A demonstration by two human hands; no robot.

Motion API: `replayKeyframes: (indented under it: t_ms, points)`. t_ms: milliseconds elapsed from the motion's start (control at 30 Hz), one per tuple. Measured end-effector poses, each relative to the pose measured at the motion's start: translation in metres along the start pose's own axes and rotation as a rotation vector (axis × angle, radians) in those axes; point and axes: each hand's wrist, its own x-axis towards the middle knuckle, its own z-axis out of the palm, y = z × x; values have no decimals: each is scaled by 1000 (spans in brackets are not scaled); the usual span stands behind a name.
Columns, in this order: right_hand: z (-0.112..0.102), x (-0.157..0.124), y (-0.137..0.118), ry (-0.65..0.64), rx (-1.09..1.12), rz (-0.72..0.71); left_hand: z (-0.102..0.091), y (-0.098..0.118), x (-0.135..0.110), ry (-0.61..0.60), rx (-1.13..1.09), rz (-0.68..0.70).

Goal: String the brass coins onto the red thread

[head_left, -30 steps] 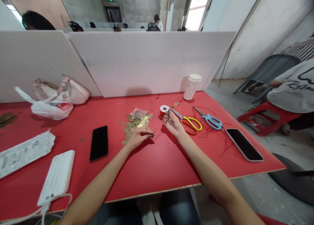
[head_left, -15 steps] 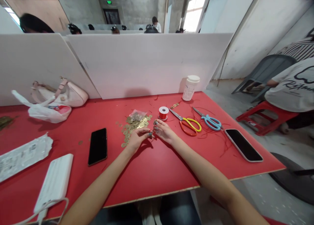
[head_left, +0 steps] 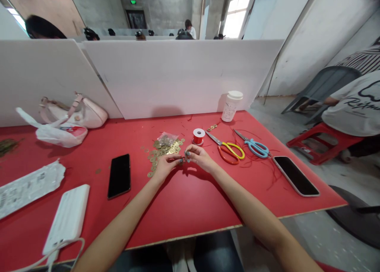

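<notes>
My left hand [head_left: 166, 166] and my right hand [head_left: 199, 158] meet fingertip to fingertip over the red table [head_left: 184, 200], just in front of a pile of brass coins [head_left: 162, 150]. Both hands are pinched closed on something small between them, too small to name. A spool of red thread [head_left: 198, 136] stands just behind my right hand. A small clear bag [head_left: 168, 137] lies on the far side of the coins.
Yellow-handled scissors [head_left: 228, 150], blue-handled scissors [head_left: 253, 146] and a phone [head_left: 295, 174] lie to the right among loose red thread. A white cup [head_left: 231, 105] stands by the partition. A black phone [head_left: 119, 175], white power bank [head_left: 67, 219], bags and paper lie left. A person sits at far right.
My right hand has come back from the spool to meet my left hand, and both now pinch together at the coin pile's near edge.
</notes>
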Motion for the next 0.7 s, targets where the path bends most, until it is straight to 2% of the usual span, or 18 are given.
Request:
replayKeyframes:
  t_ms: [167, 267, 333, 433, 533, 600, 700]
  points:
    - [1, -1, -5, -97, -151, -20, 0, 5, -2, -161, 153, 35]
    - [2, -1, -6, -118, -206, -20, 2, 2, -3, -110, 150, 62]
    - [2, -1, -6, -111, -220, -37, 4, 0, -3, -10, 49, 43]
    - [0, 0, -4, -87, -202, -57, 4, -4, 0, 113, -229, -22]
    - [-2, 1, -4, -87, -209, -63, 1, -7, 4, 82, -466, -71]
    - [-3, 1, -6, -126, -276, -69, -1, -9, 6, 42, -547, -89]
    - [-3, -3, -10, -199, -457, -69, -5, -11, 9, 44, -605, -70]
